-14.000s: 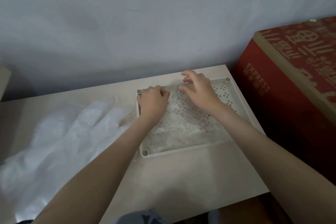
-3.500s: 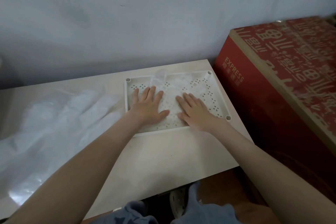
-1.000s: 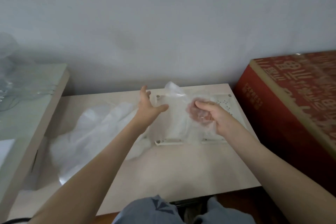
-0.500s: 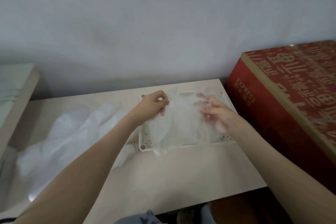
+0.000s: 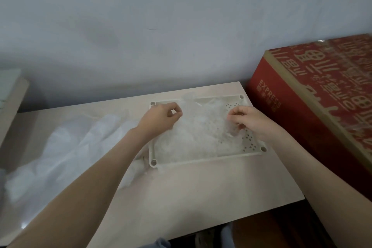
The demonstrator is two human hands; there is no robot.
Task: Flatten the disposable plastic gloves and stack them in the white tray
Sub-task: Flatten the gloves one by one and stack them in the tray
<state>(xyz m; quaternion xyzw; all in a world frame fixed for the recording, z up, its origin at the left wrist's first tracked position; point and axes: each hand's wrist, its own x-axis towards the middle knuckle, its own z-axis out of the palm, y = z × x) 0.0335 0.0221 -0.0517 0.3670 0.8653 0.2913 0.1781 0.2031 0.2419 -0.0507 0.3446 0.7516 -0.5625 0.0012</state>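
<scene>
Just brought down out of the air and onto the white perforated rectangular plastic tray [image 5: 201, 160]: one thin, translucent, crinkled disposable plastic glove [image 5: 201, 133], now draped across the tray's floor, seemingly over film already lying there, with a tip poking past the far rim. Pinched at its left edge between thumb and forefinger of the left hand [image 5: 159, 121], the other fingers curled under; gripped at its right side by the curled fingertips of the right hand [image 5: 253, 123], towards the far right corner. Pulled taut between the two grips but not yet smoothed, so judged to be at the spreading step, with letting go and pressing flat under open palms to follow. Half a second back, held slightly higher and bunched over the near rim; a second back, lifted well clear, dangling from the right hand alone, with the left hovering beside it, fingers spread. Waiting beside the tray on the pale wooden tabletop [image 5: 191, 197]: a loose heap of clear plastic gloves [image 5: 70, 147], so plenty left to do. Just right of the table, a red printed cardboard box [image 5: 312, 106].
</scene>
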